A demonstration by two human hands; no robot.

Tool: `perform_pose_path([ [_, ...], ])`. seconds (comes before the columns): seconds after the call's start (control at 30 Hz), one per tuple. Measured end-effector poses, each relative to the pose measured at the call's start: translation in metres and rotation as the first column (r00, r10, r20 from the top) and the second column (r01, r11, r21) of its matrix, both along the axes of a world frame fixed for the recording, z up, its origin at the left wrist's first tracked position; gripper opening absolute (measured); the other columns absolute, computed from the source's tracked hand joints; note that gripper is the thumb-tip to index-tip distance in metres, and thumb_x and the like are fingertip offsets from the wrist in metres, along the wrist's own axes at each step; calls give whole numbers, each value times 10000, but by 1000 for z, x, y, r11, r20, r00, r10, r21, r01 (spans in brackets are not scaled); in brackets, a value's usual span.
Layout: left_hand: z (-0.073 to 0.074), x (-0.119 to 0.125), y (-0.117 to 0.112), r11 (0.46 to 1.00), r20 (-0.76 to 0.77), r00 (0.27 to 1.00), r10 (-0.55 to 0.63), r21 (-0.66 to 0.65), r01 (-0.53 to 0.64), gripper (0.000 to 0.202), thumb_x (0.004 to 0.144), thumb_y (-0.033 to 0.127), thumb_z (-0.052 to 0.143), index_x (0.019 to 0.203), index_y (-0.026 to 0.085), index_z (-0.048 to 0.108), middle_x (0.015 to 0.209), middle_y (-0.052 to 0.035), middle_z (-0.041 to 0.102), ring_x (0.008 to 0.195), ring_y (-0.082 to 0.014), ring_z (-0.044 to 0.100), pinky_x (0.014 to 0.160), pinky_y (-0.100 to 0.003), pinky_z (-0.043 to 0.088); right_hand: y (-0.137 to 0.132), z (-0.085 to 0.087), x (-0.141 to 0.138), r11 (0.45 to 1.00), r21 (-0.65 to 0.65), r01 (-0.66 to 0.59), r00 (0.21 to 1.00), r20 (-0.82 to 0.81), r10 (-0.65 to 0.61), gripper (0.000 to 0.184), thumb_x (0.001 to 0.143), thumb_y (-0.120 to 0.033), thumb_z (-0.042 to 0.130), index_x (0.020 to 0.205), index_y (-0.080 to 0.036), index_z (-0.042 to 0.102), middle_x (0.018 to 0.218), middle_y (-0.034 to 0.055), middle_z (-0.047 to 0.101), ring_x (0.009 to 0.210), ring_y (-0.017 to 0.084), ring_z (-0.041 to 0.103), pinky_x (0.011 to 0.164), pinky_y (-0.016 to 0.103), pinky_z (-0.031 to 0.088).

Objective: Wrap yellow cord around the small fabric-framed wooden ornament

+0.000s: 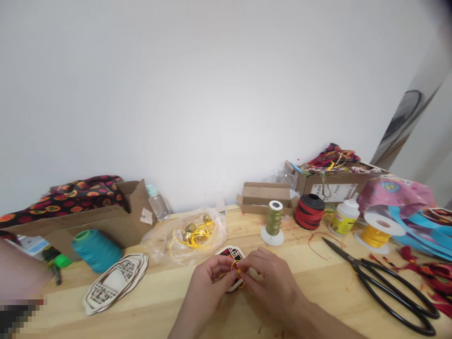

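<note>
My left hand (212,281) and my right hand (267,278) meet at the front middle of the table. Both pinch a yellow cord (234,266), which forms a small loop or knot between the fingertips. Beneath the fingers lies a cut-out ornament (231,250) with a pale lattice rim and dark patterned cloth, partly covered by my hands. Behind them, a clear plastic bag (162,242) holds brass bells (190,228) and more yellow cord. A spool of olive thread (274,220) stands upright beyond my right hand.
Black scissors (384,287) lie at right, blades pointing inward. Near them are yellow cord on a spool (377,230), a glue bottle (344,217) and a red-black spool (309,212). At left are stacked wooden cut-outs (115,282), a teal thread cone (97,251) and a cardboard box (136,216).
</note>
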State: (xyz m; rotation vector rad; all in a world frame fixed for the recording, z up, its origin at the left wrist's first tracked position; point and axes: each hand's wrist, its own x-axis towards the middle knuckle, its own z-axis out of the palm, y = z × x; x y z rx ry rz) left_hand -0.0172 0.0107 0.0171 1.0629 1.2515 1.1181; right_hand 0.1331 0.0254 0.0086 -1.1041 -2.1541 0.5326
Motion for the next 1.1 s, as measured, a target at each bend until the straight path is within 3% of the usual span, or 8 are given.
perform_pose_path([
  [0.5, -3, 0, 0, 998, -15, 998, 59, -8, -59, 150, 538, 184, 691, 636, 140, 586, 570, 8, 643, 568, -118, 578, 522, -184, 435, -3, 3, -1, 1000, 11, -27, 1000, -8, 27, 166, 721, -122, 475, 789, -244, 566, 809, -5, 550, 778, 129, 496, 641, 216, 366],
  [0.83, 1, 2, 1, 999, -10, 999, 52, -15, -52, 203, 536, 188, 683, 703, 157, 572, 542, 16, 656, 523, -116, 586, 517, -194, 440, -2, 7, 0, 1000, -20, -11, 998, 59, 12, 175, 774, -183, 431, 762, -233, 598, 786, 2, 548, 736, 123, 496, 630, 216, 373],
  [1.1, 3, 3, -3, 1000, -52, 999, 1, 14, -1, 179, 571, 189, 656, 733, 165, 584, 623, -16, 686, 608, -141, 604, 552, -205, 448, -1, 7, 0, 996, -78, -31, 1000, -6, 31, 182, 783, -199, 445, 781, -235, 623, 766, 6, 549, 728, 123, 495, 623, 212, 373],
])
